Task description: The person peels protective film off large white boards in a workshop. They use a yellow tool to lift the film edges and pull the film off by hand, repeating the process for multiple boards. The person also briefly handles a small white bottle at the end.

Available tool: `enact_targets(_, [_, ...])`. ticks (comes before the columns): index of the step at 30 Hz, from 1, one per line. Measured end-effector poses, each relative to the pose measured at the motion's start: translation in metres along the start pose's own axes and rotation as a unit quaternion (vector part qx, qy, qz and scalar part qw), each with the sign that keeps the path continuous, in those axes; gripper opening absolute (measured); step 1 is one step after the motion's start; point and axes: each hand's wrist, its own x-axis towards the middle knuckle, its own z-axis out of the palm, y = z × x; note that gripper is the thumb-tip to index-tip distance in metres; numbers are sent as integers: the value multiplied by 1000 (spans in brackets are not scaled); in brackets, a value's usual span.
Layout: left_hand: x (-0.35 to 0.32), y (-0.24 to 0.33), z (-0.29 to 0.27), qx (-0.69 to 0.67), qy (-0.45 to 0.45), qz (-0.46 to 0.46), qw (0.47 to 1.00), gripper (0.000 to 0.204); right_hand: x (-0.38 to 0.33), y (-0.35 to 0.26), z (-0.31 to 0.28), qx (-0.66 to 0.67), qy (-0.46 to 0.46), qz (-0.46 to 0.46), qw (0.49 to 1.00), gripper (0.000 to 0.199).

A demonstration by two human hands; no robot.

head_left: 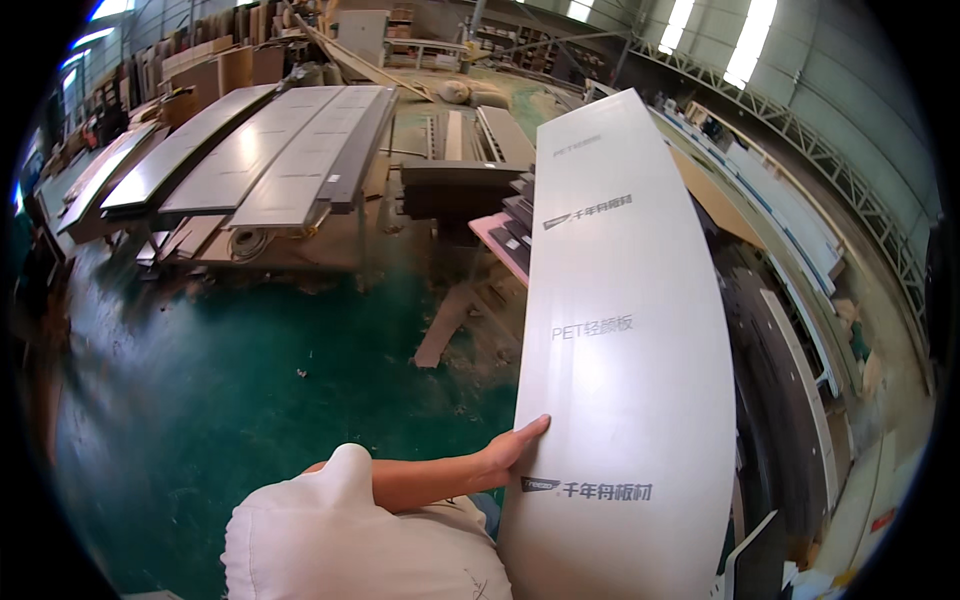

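Observation:
A long, pale grey-white board (630, 400) with dark printing on its face stretches away from me, its near end cut off by the lower edge of view. My left hand (513, 447) grips its left edge, the thumb lying on the printed face and the fingers hidden behind. My left arm reaches across from a light-coloured sleeve. I cannot see my right hand; the board covers much of that side.
Long panels (255, 150) lie on a low stand at the far left. Dark boards (460, 175) are stacked ahead, with more boards (775, 370) along the right. A scrap strip (440, 330) lies on the green floor (300, 430). Beside the board's near end stands a dark panel (757, 560).

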Motion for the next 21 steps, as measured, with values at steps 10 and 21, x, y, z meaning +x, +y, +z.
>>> enact_targets(10, [-107, 76, -169, -51, 134, 29, 989, 83, -87, -87, -47, 7, 72, 2, 997, 30])
enact_targets(21, [-193, 221, -445, -125, 239, -1, 963, 87, -230, -293, 96, -1, 65, -120, 991, 29])
